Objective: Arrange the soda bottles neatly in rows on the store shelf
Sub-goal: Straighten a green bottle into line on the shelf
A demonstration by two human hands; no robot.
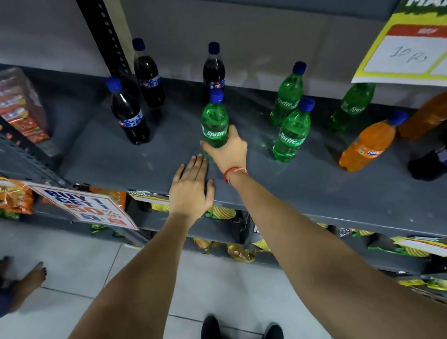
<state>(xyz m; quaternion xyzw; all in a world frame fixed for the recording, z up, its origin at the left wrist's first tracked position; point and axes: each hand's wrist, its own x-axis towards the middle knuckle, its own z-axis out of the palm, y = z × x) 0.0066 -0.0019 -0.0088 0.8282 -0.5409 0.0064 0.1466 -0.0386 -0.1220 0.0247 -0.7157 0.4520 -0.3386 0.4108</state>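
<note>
My right hand (229,152) grips the lower part of a green Sprite bottle (214,119) that stands upright on the grey shelf (114,156). My left hand (191,188) lies flat and open at the shelf's front edge, just left of it. Three dark cola bottles (130,115) (148,76) (213,68) stand to the left and behind. More green Sprite bottles (289,97) (293,131) (352,105) stand to the right. An orange soda bottle (370,144) and a second orange bottle (432,112) are at the far right, with another dark bottle (440,155).
A black upright post (102,31) divides the shelf at the back left. Red snack packs (11,103) sit on the left shelf. A price sign (417,33) hangs at top right, a promo sign (86,204) at lower left. Another person's foot (30,280) is on the floor.
</note>
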